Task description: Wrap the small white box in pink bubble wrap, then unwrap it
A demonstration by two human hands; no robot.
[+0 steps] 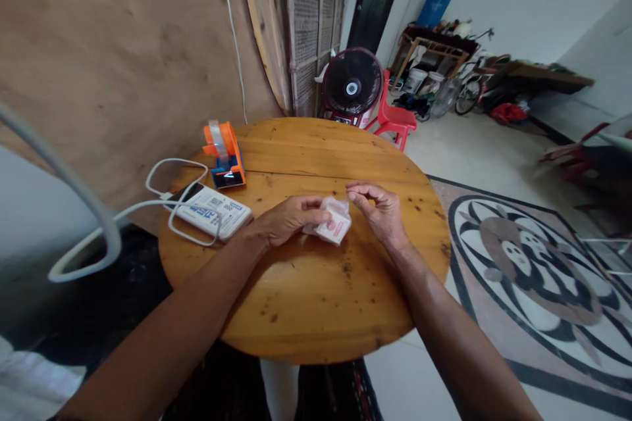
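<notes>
A small white packet (332, 225) with red print lies near the middle of the round wooden table (316, 302). It looks like a thin plastic pouch; what is inside it I cannot tell. The left hand (286, 218) rests on the table and pinches the left edge of the packet between thumb and fingers. The right hand (380, 209) is just beside the packet's upper right corner, fingers curled toward the thumb — whether it grips the packet is not clear.

To the left lies a white power bank (213, 210) with a white cable (162, 200) looped around it. Behind it, near the table's edge, stands an orange tape dispenser (224, 152). Beyond the table, on the floor, stand a dark fan (352, 87) and a red stool (394, 120).
</notes>
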